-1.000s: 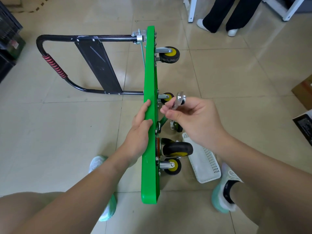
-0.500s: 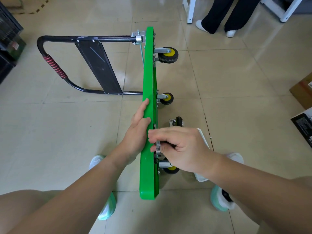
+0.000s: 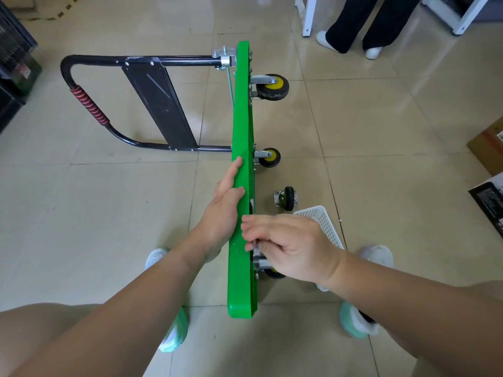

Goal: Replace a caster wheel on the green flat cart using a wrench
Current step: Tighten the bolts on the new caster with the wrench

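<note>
The green flat cart point(image 3: 242, 118) stands on its long edge on the tiled floor, with its black folding handle point(image 3: 87, 104) lying out to the left. My left hand point(image 3: 223, 210) grips the deck's upper edge near the middle. My right hand point(image 3: 294, 246) is against the underside at the near end, fingers curled round a silver metal piece that looks like the wrench point(image 3: 255, 244). It hides the caster there; only a bracket and a bit of a yellow-hubbed wheel point(image 3: 272, 272) show below it. Two mounted casters point(image 3: 272, 87) point(image 3: 268, 157) stick out farther along. A loose black caster point(image 3: 287, 198) lies on the floor.
A white plastic basket point(image 3: 324, 221) lies on the floor just right of my right hand. My feet are on either side of the cart's near end. Another person's legs point(image 3: 351, 23) stand at the back beside white frame legs. Boxes point(image 3: 487, 148) sit at the right, a black crate point(image 3: 13, 63) at the left.
My right hand came down from mid-air, where it pinched the silver wrench, to the cart's underside at the near end and now covers the big black caster. The left hand stayed on the edge.
</note>
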A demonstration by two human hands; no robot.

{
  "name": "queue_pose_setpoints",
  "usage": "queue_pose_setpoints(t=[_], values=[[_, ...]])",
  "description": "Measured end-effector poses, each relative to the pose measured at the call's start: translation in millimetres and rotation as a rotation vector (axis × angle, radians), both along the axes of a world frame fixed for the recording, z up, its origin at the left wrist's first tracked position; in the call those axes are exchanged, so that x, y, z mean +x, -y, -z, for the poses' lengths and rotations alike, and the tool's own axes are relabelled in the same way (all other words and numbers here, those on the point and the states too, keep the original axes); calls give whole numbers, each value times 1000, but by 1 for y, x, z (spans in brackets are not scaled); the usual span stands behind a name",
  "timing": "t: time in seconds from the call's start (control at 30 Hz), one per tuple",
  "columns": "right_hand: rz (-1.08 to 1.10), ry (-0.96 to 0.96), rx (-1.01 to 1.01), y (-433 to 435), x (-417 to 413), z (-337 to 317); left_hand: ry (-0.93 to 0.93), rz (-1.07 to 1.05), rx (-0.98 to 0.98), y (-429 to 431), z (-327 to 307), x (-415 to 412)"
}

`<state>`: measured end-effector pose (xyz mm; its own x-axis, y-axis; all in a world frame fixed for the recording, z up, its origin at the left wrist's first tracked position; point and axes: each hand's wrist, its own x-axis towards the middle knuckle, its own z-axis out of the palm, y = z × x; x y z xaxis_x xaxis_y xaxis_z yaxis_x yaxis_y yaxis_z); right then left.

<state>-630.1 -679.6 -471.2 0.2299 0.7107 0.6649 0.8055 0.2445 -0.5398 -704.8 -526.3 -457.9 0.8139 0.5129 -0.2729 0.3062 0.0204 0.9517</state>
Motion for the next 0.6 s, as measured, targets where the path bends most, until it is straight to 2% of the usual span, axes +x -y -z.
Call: queue_pose_setpoints(t=[0.33,0.53,0.6], values=[[144,-350,45,-20,10,-16,28,15,-37,1,-3,-1],[123,-751,-80,-43,16,-34,-7,-13,-25,2,-1,2],[161,-793,-110,-47,22,-39,-30,-18,-22,0,2,3]])
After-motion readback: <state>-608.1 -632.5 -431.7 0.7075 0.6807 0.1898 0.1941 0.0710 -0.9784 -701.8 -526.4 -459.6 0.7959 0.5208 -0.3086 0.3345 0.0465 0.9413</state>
